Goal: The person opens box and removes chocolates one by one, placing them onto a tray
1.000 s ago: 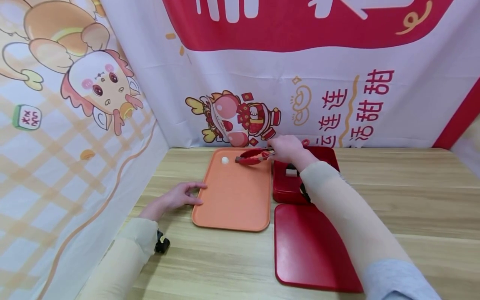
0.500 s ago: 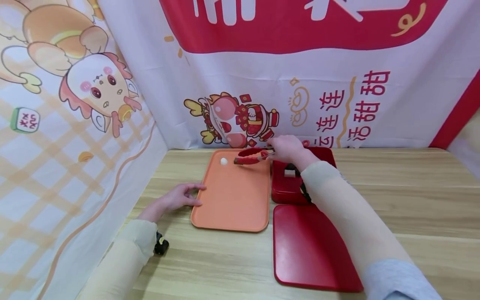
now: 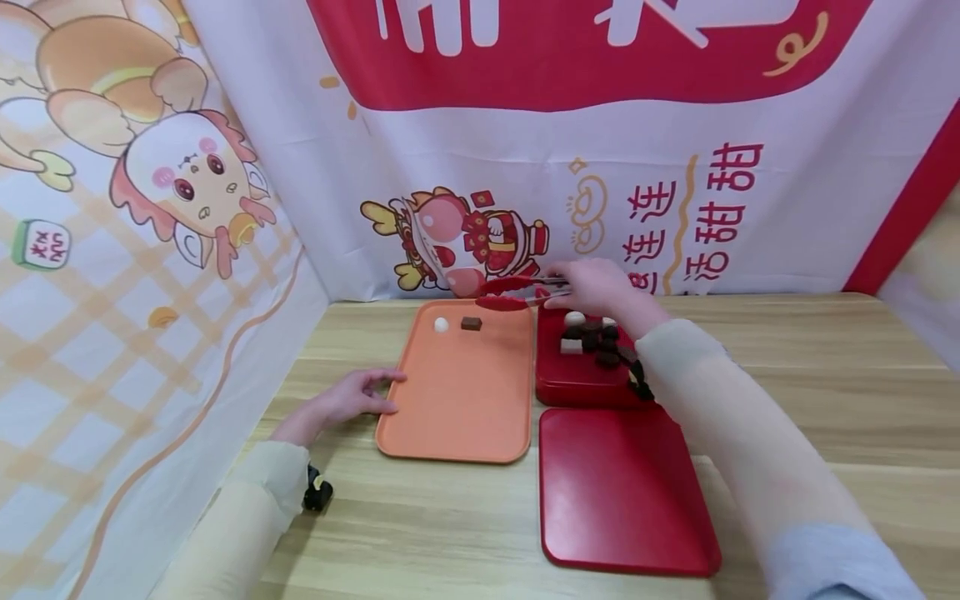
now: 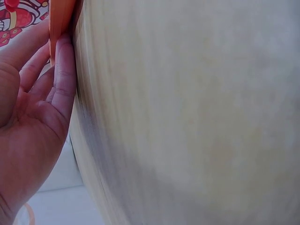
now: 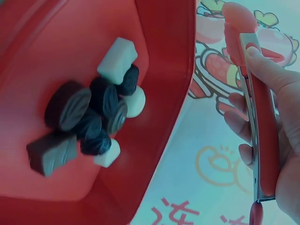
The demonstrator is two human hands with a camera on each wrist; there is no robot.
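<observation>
My right hand (image 3: 597, 292) grips a pair of red-and-metal tongs (image 5: 265, 131), whose red tips hang over the back right of an orange tray (image 3: 457, 400). A brown chocolate (image 3: 471, 323) and a round white candy (image 3: 441, 325) lie on the tray near its back edge. Under my right forearm stands a red box (image 3: 558, 390) holding several dark chocolates (image 5: 68, 105) and a few white pieces (image 5: 117, 61). My left hand (image 3: 352, 395) touches the tray's left edge with its fingers extended; in the left wrist view the fingertips meet the orange rim.
A flat red lid (image 3: 622, 492) lies on the wooden table (image 3: 442, 525), in front of the box. White printed cloth (image 3: 450, 158) hangs right behind the tray and box, and another printed cloth (image 3: 150, 358) runs along the left.
The tongs have let go of the brown chocolate, which now lies on the tray beside the white candy. My right hand has moved up and right with the tongs. My left hand stays.
</observation>
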